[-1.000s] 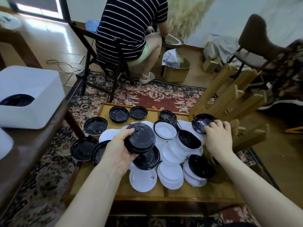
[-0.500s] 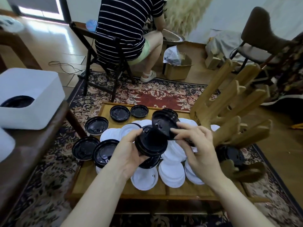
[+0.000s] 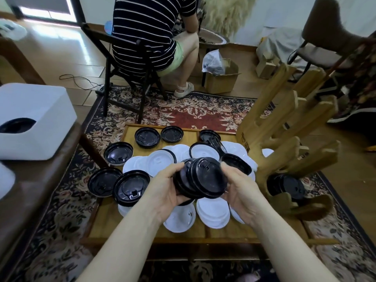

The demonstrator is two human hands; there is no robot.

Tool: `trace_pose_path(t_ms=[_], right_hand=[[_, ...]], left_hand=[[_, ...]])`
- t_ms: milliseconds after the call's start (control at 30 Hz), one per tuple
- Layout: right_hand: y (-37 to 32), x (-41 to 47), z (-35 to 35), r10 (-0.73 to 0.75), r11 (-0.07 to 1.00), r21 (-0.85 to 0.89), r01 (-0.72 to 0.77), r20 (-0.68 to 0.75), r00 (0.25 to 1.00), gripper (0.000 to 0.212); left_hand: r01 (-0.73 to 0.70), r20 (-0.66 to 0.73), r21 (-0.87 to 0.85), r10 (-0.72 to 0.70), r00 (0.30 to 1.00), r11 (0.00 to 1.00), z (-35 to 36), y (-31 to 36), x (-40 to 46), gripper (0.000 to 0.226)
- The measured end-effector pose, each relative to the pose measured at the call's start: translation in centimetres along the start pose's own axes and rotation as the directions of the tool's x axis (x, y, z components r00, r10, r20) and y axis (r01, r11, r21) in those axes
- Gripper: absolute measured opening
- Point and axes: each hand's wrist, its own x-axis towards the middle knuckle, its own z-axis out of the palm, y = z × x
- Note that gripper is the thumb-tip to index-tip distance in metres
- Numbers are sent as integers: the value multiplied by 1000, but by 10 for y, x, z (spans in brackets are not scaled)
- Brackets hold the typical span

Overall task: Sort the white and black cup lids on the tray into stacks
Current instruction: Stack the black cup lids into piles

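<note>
A small stack of black lids [image 3: 200, 180] hangs tilted above the wooden tray [image 3: 126, 226]. My left hand [image 3: 162, 190] grips its left side and my right hand [image 3: 241, 190] presses on its right side. Under and around my hands lie several white lids [image 3: 212, 212] in an overlapping heap. Loose black lids [image 3: 131, 187] rest along the tray's left and far edges, one [image 3: 147, 137] near the far rim. Another black lid [image 3: 236, 165] sits tilted on the white heap, right of the stack.
A wooden peg rack [image 3: 284, 143] stands on the tray's right side with a black lid [image 3: 286, 186] at its foot. A white box [image 3: 30, 121] sits on the table to the left. A person on a black chair [image 3: 126, 64] sits beyond the tray.
My right hand picked a black lid from the tray's far right, carried it to the stack in my left hand and seated it on top. Both hands now clasp the stack.
</note>
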Motion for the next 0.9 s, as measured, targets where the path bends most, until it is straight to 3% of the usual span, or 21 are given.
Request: trace_pose_path(t_ms=[100,200,333,467,500,567,633,700,800,900], right_hand=[[5,-1,3,-220,944,-271,190,-86,972,29],[8,-2,3,-380,823,-468,323,-30,925,21],[19,-1,3,-347,812,-473,340,77,935,21],[10,7,-8,-458,717,-546,433,100,883,19],[5,13,-17,-523,653,-608,452,70,850,17],[-2,26,-38,-624,414,-820,394,59,780,23],[-1,35,-57,-601,174,-960,217,71,796,32],[6,39,-65,-542,50,-993,107,63,838,32],[13,40,-64,-557,31,-994,106,70,828,18],[5,36,-57,-571,177,-973,150,22,820,8]], left_hand=[[21,-7,53,-20,1000,998,1,-5,1,30],[47,15,70,-48,999,996,3,-9,2,35],[58,63,105,-65,996,993,9,-14,0,44],[-3,-85,72,9,996,997,10,-21,5,29],[-4,-111,50,9,994,999,9,-21,6,24],[0,-145,11,2,989,1000,6,-18,7,14],[6,-155,-11,-8,988,1000,4,-16,8,8],[13,-146,-20,-16,989,1000,2,-14,7,15],[24,-127,-30,-27,992,999,2,-13,4,32],[18,-120,-53,-25,992,998,1,-12,3,41]])
